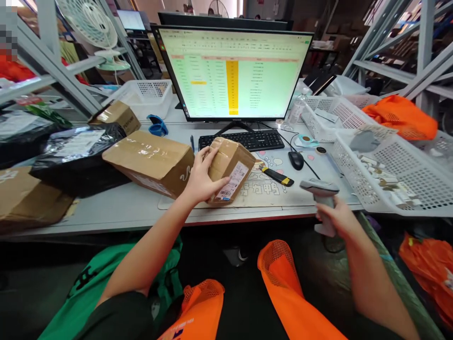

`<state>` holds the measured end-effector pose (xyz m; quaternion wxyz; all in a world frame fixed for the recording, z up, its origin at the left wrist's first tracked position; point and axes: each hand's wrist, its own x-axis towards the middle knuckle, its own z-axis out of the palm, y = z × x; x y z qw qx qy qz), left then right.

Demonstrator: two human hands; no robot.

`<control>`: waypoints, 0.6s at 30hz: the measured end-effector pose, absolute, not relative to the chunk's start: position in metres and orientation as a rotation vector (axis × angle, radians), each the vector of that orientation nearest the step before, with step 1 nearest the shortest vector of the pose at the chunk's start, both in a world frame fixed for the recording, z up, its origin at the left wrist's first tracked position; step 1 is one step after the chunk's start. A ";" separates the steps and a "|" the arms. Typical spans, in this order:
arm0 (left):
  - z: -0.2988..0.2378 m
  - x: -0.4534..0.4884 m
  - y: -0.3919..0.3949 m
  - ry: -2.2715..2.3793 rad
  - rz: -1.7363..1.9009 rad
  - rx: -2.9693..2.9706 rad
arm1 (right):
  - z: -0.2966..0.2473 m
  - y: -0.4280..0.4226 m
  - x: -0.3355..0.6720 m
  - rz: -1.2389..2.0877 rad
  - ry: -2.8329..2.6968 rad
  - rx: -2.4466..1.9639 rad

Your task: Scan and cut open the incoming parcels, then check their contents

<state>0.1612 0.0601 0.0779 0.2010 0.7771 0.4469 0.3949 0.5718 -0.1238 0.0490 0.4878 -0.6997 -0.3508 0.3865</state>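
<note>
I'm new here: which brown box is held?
The brown cardboard box in the left hand's grip, before the black rectangular keyboard; other brown cardboard boxes lie farther left.

1. In my head view, the left hand grips a small brown cardboard box with a white printed label, tilted at the front of the pale grey surface.
2. My right hand holds a grey plastic handheld scanner.
3. Between them, I see a black-and-yellow utility knife on a printed mat, near a black mouse.
4. Behind stand a black keyboard and a black-framed monitor showing a spreadsheet.
5. Rightward, I make out a white perforated basket holding small pale pieces.
</note>
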 end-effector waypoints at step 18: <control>0.071 0.183 0.085 1.368 1.410 1.998 | 0.052 -0.146 0.500 1.178 -0.909 -1.517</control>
